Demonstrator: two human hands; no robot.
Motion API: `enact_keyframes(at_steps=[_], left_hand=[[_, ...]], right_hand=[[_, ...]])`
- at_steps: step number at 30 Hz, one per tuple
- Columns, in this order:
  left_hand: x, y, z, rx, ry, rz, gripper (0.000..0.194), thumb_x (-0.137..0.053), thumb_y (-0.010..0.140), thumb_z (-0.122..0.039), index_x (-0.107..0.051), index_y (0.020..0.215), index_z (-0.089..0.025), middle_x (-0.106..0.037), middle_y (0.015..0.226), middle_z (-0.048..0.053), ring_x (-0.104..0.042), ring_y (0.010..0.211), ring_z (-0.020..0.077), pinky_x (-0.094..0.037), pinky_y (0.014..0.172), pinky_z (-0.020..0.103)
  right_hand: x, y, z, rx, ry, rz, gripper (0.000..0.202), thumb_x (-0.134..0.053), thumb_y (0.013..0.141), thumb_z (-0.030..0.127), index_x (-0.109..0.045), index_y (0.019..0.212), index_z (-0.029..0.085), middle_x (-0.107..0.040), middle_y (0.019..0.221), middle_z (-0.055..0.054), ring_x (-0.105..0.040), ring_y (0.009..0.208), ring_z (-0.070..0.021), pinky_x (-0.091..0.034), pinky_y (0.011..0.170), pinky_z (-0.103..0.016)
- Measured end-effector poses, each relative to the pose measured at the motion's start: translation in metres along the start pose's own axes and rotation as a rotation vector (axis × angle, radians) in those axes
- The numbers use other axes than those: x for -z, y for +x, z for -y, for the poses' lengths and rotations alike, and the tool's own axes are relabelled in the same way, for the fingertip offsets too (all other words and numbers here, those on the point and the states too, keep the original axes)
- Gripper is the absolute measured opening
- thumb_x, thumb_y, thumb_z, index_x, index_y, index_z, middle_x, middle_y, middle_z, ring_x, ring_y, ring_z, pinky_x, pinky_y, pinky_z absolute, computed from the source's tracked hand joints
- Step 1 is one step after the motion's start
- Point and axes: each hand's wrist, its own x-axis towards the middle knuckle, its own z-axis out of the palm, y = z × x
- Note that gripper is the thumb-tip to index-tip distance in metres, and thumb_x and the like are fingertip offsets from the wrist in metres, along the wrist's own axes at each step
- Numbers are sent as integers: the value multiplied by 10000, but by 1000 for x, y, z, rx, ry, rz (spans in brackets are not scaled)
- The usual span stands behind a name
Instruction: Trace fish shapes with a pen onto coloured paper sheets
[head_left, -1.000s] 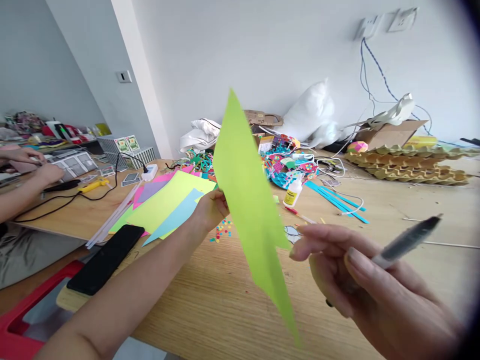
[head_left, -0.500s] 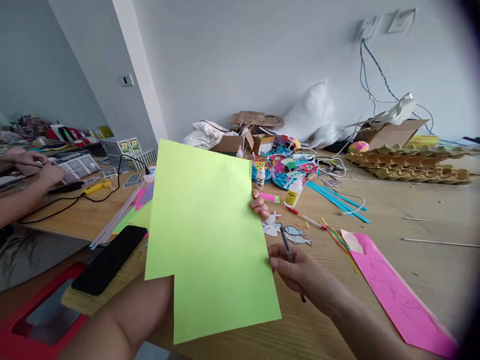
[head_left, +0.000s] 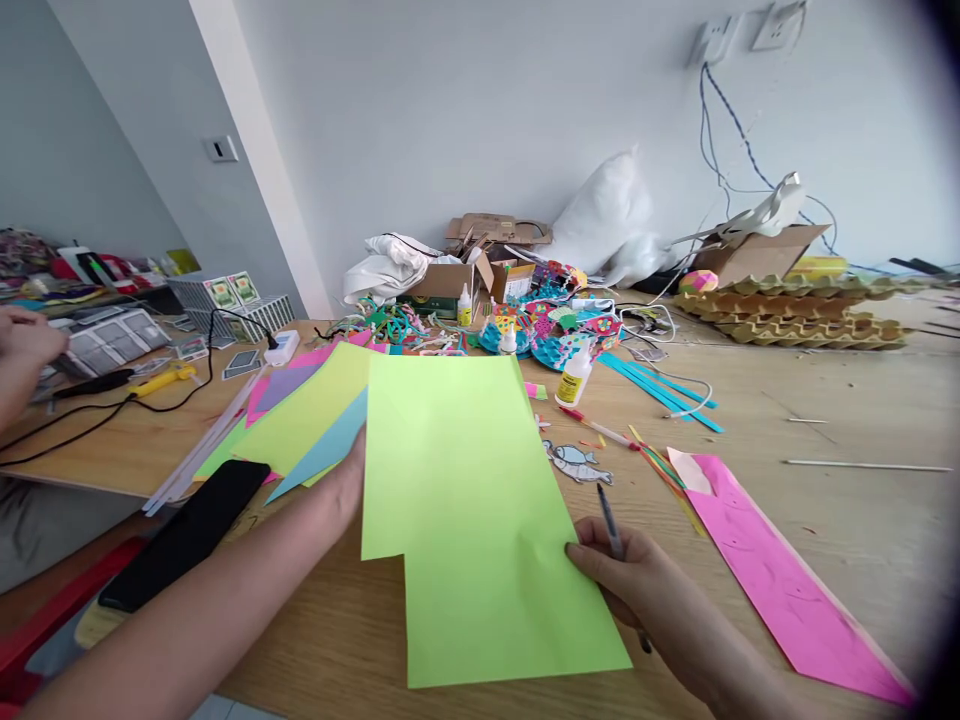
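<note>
A light green sheet of paper with a notch cut from its lower left is held up over the table. My right hand is closed, pinching the sheet's right edge between thumb and fingers. A dark pen is also tucked in that hand. Behind the sheet's left edge, my left hand reaches beside a stack of coloured paper; its fingers are hidden. Paper fish cutouts lie just past the sheet's right side.
A black phone rests at the left edge. Glue bottles, blue strips, a folded pink paper and egg trays are on the table. At far left is another person's hand.
My left hand has left the sheet's right edge and gone behind its left side. The sheet has shifted lower and to the right, uncovering the coloured paper stack.
</note>
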Motion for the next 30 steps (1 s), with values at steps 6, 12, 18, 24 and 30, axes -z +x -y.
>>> enact_keyframes(at_steps=[6,12,18,24,30], left_hand=[[5,-1,5,154,-156,15,554,-625,709,-530,-564,1108,-151,-640,1064,119,-588,999,316,-470,822,430],[4,11,19,0,86,-92,516,-740,598,-222,-532,1065,-149,-639,1067,95,-614,933,278,-486,785,373],[4,9,17,-84,59,-58,511,-683,658,-239,-517,1139,-188,-587,1175,85,-556,1060,281,-449,875,400],[3,8,19,-85,33,-49,510,-656,670,-211,-500,1156,-193,-548,1239,76,-519,1118,278,-438,903,385],[0,12,24,-102,40,-74,492,-613,694,-180,-475,1167,-191,-518,1271,75,-488,1155,267,-429,911,372]], right_hand=[[13,16,-8,-10,-76,-61,263,-634,594,408,-494,634,190,-443,500,65,-289,392,-48,-124,388,-199],[20,23,-4,60,-371,-30,185,-530,702,358,-567,668,180,-580,578,8,-443,463,-101,-267,429,-224],[66,51,9,276,-1059,-366,204,-488,762,284,-618,891,196,-668,876,-71,-596,815,-238,-392,644,-293],[82,77,28,202,-1193,-316,171,-536,714,204,-649,840,178,-665,946,-106,-591,897,-273,-399,676,-315],[81,84,32,138,-1191,-254,83,-537,686,175,-617,708,175,-667,790,-75,-596,775,-238,-387,622,-299]])
